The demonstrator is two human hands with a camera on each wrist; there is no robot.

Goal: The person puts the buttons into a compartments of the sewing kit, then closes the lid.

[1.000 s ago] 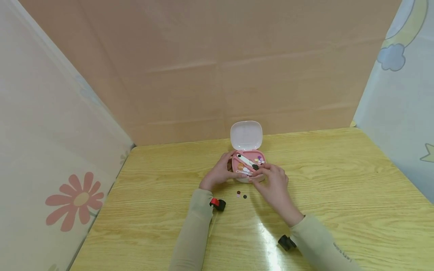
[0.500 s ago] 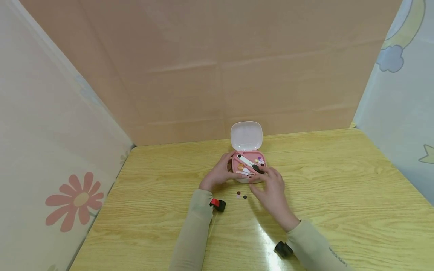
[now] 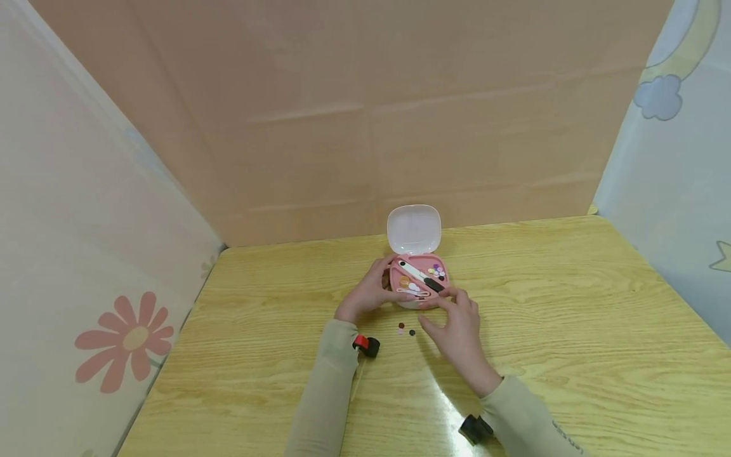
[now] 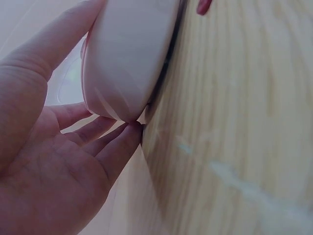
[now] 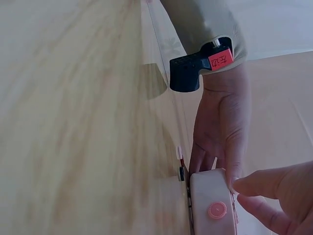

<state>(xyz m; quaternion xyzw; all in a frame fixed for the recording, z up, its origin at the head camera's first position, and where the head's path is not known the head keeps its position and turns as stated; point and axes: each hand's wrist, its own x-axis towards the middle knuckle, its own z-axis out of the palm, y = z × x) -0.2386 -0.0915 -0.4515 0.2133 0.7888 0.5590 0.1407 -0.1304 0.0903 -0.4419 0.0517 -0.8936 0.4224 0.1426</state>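
A small pink-and-white sewing box [image 3: 424,260] stands on the table with its whitish lid [image 3: 414,230] raised at the back. My left hand [image 3: 368,296] grips the box's left side, thumb at the front, fingers round the far side. Diagonally in the pink tray lies a white tool [image 3: 419,275] with a black end, its kind unclear. Small buttons [image 3: 437,271] fill the upper right compartment; small white and orange pieces [image 3: 408,284] lie in the lower left one. At the front right edge is my right hand [image 3: 459,327], thumb and forefinger apart, nothing seen between them.
Several loose small buttons [image 3: 412,332] lie on the wooden table [image 3: 274,355] in front of the box. Black wrist cameras [image 3: 476,430] hang at both sleeves. A plain tan backdrop [image 3: 308,158] rises behind the table, with patterned cloth [image 3: 74,241] on both sides.
My right hand has drawn back from the tray toward the front edge, uncovering the tool's black end, which now lies flat in its slot. The left hand keeps its grip.
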